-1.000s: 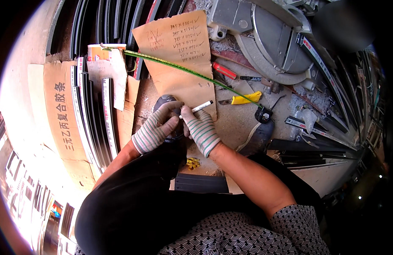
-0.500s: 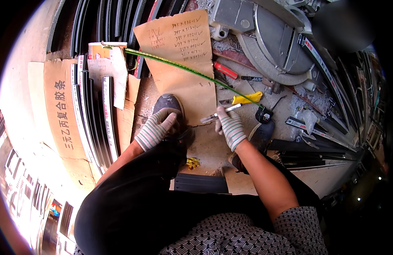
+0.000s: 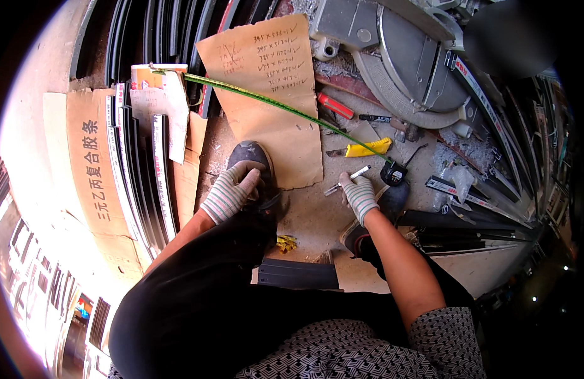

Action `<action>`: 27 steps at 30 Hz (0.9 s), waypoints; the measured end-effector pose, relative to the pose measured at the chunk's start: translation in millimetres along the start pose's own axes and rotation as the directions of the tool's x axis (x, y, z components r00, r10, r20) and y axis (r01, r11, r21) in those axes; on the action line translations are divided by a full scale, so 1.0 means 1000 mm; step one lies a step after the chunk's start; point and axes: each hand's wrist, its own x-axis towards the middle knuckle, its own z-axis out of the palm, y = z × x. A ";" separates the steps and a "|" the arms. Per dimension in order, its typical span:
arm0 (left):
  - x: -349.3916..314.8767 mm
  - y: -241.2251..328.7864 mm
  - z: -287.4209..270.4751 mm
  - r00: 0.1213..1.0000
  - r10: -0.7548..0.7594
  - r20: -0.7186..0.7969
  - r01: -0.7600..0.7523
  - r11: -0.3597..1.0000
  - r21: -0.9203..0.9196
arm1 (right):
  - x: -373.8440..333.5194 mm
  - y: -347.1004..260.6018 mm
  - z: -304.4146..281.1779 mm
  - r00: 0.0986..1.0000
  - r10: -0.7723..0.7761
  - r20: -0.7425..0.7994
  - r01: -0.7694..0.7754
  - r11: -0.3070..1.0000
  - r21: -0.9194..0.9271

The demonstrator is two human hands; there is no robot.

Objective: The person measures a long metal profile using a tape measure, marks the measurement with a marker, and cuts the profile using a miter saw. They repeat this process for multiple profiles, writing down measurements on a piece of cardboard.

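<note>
R hand [image 3: 359, 196], gloved, grips a white pen [image 3: 361, 172] btwn thumb & fingers, slanted w/ its far end to the right. Pen sits left of the black tape measure [image 3: 393, 172], on the near side of the yellow knife [image 3: 368, 148]. L hand [image 3: 231, 189], also gloved, is curled by the L shoe [image 3: 248, 150], thumb against fingers; can't tell if it's holding something small, view into the grip is poor. Brown sheet [image 3: 282, 148] w/ handwritten lines lies on the floor [image 3: 311, 215], far of the hands, near end just beside the L shoe. Green tape [image 3: 241, 91] runs from the tape measure across the sheet to the far left. Far of the knife: a red handle [image 3: 335, 106], then a big grey machine [image 3: 387, 82]. Left side: cardboard [image 3: 90, 170] & long dark strips [image 3: 131, 164]. Yellow scraps [image 3: 286, 244] lie near, just beyond a dark panel [image 3: 298, 275].
</note>
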 end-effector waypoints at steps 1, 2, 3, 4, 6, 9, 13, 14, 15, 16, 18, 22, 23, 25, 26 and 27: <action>0.000 0.001 0.000 1.000 -0.001 0.001 0.001 1.000 -0.005 | 0.001 0.000 0.000 1.000 0.010 0.006 -0.010 1.000 0.002; 0.000 0.001 0.001 1.000 0.002 0.002 -0.002 1.000 -0.007 | 0.001 0.000 -0.001 1.000 0.019 0.012 -0.019 1.000 0.004; 0.000 -0.001 0.000 1.000 0.008 0.001 -0.008 1.000 -0.013 | 0.001 -0.001 -0.001 0.999 0.026 0.018 -0.026 1.000 0.002; 0.000 -0.002 0.000 1.000 0.014 0.000 -0.014 1.000 -0.019 | 0.000 -0.003 -0.002 0.999 0.034 0.020 -0.034 0.999 -0.010; -0.001 -0.003 0.000 1.000 0.005 -0.004 -0.006 1.000 -0.021 | -0.001 -0.005 -0.004 0.999 0.050 0.021 -0.049 0.998 -0.031; 0.000 -0.003 0.000 1.000 -0.002 -0.005 0.001 1.000 -0.030 | -0.001 0.006 -0.007 0.989 -0.138 -0.046 0.136 0.989 -0.059; 0.003 -0.008 -0.002 1.000 0.024 0.000 -0.024 0.999 -0.034 | -0.011 0.012 -0.025 0.973 -0.230 -0.039 0.202 0.916 -0.345; 0.003 -0.008 -0.002 1.000 0.020 -0.002 -0.020 0.999 -0.036 | -0.017 0.013 -0.033 0.959 -0.279 -0.047 0.228 0.862 -0.453; 0.003 -0.006 -0.001 1.000 0.017 -0.004 -0.017 0.999 -0.038 | -0.023 0.010 -0.042 0.944 -0.327 -0.050 0.246 0.795 -0.554; 0.002 -0.005 -0.001 1.000 0.014 -0.006 -0.014 0.999 -0.039 | -0.027 0.008 -0.051 0.956 -0.287 -0.064 0.182 0.749 -0.638; 0.002 -0.005 -0.002 1.000 0.005 -0.009 -0.005 0.999 -0.045 | -0.036 0.001 -0.068 0.954 -0.278 -0.115 0.119 0.700 -0.704; 0.003 -0.007 -0.001 1.000 0.003 -0.014 -0.004 0.998 -0.065 | -0.048 -0.005 -0.102 0.957 -0.141 -0.253 -0.130 0.572 -0.810; 0.003 -0.007 -0.001 1.000 0.001 -0.017 -0.002 0.998 -0.061 | -0.047 -0.001 -0.107 0.955 -0.107 -0.276 -0.171 0.565 -0.808; 0.003 -0.006 0.000 1.000 -0.003 -0.023 0.002 0.999 -0.049 | -0.049 0.002 -0.109 0.946 -0.038 -0.321 -0.250 0.548 -0.799; 0.003 -0.007 0.000 0.999 0.001 -0.033 -0.003 0.999 -0.050 | -0.048 0.001 -0.109 0.952 0.005 -0.307 -0.258 0.554 -0.792; 0.004 -0.008 0.000 0.999 0.005 -0.041 -0.007 0.999 -0.051 | -0.044 0.006 -0.113 0.963 -0.005 -0.269 -0.219 0.565 -0.796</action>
